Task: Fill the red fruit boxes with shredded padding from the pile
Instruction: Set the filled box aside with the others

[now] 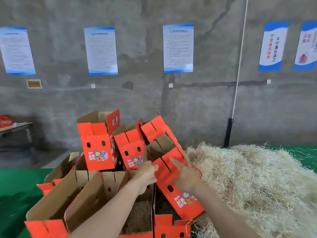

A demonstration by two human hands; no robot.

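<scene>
red fruit boxes [109,191] are gathered in a cluster on the green floor covering [15,189], just left of the pile of shredded padding [248,177]. nearest the camera, an open box [137,208] is seen with a layer of pale padding already lying in its bottom, so at least one box can be counted as begun or done; how full it is cannot be told, since the forearms cross over it. the boxes to its left are shown with their brown insides turned up, and their contents are mostly hidden by flaps.

a tilted box [173,182] leans between the filled one and the pile, and both hands are placed on it. the left hand [145,174] is curled over the box's upper edge, fingers closed on the cardboard. the right hand [185,174] is laid flat against the red panel, fingers spread and loose, pressing rather than gripping. no padding is held in either hand.

farther back, three more boxes [97,143] are stacked upright or leaning, flaps raised; no padding is visible in them from this angle. the pile is seen to be large and barely reduced. it is judged that the task is at an early stage, with a box being handled into place and most boxes left to fill. behind everything, a grey wall [137,93] carrying printed notices [178,47] is seen.
</scene>
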